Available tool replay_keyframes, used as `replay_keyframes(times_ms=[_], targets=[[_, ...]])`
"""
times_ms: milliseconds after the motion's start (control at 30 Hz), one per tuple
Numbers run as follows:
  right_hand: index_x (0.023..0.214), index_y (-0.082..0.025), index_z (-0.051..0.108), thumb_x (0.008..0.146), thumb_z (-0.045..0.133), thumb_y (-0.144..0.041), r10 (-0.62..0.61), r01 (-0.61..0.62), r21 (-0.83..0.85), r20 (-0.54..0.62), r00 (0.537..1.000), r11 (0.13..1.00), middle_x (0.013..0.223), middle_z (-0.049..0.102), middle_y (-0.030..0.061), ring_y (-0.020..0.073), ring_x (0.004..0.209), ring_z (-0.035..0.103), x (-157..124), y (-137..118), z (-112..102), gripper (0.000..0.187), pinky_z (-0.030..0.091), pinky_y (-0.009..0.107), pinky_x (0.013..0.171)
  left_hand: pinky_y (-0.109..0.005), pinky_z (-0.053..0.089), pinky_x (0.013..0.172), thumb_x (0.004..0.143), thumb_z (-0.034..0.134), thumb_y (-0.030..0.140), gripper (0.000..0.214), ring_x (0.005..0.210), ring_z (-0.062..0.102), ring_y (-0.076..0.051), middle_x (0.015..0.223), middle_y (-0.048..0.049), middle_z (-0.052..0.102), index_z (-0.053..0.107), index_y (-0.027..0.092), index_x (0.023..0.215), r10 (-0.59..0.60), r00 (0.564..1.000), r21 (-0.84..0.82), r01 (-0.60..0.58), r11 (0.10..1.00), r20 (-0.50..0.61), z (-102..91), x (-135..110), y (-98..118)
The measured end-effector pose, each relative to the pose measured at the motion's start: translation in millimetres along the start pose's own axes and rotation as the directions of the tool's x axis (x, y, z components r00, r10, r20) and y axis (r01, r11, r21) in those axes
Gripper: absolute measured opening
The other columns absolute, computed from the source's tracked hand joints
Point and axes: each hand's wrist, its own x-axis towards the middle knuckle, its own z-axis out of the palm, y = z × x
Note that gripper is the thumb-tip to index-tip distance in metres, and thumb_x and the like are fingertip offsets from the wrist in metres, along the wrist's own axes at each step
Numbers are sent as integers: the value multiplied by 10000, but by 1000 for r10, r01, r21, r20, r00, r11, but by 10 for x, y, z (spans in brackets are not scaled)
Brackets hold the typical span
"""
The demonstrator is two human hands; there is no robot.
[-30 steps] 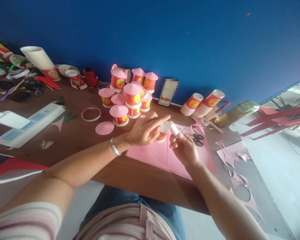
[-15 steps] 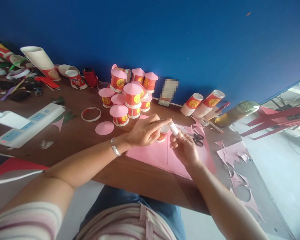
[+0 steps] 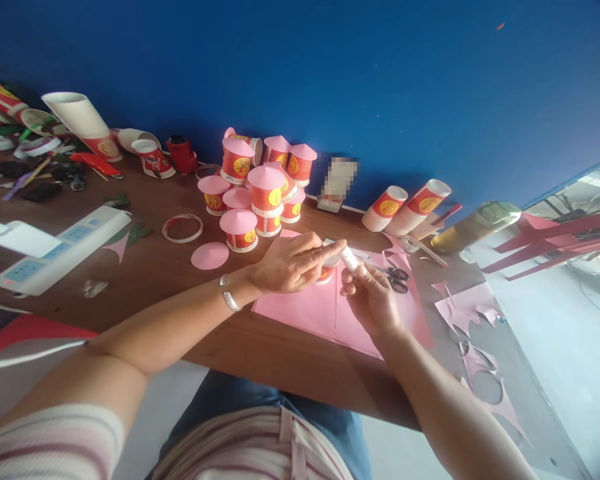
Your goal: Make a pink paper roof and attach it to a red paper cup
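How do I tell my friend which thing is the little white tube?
Start at the brown table and find the big pink paper on it. Above that paper, the right hand holds the little white tube, and the left hand has a fingertip at its top end. Unlike the wider red cup near it, it's slim and nearly all white.

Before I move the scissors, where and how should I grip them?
By the dark handle loops, probably from the right: they face that way, uncovered, flat on the pink paper. The other end runs left, toward the right hand holding the white tube.
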Motion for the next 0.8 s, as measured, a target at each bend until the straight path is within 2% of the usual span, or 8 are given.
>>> replay_keyframes(times_ms=[133,233,367,600,800], targets=[[797,-197,691,846,805,-433,15,-15,-12,9,1000,1000,720,657,-11,78,545,549,4,17,-13,266,593,203,562,-246,449,558,998,604,264,640,645,532,-129,757,28,564,374,234,1595,39,998,51,-37,998,-44,5,6,7],[803,-198,701,852,797,-412,22,-22,-16,12,1000,1000,721,658,-9,83,551,550,5,27,-13,240,588,203,555,-241,443,562,976,656,255,663,630,507,-120,738,42,536,395,225,1585,49,996,44,-46,998,-80,14,16,20],[794,-200,708,855,794,-399,25,-25,-8,27,999,1000,720,664,-8,82,553,547,2,29,-12,225,564,194,528,-227,444,559,992,628,225,646,652,516,-112,768,39,533,386,254,1590,25,995,-25,-28,999,-97,22,29,34],[796,-188,711,843,814,-409,37,-37,-10,38,999,999,717,659,-4,76,550,536,1,8,-9,248,567,181,540,-227,510,616,1003,609,225,644,718,578,-109,860,17,589,374,333,1593,-25,998,-131,18,991,-57,19,20,15],[785,-181,708,844,811,-419,85,-85,-8,56,995,996,696,637,-10,74,534,521,-19,23,17,266,586,198,558,-212,479,596,992,605,143,715,641,536,-95,745,65,544,317,352,1613,32,997,-59,-37,998,-74,-31,69,0]])
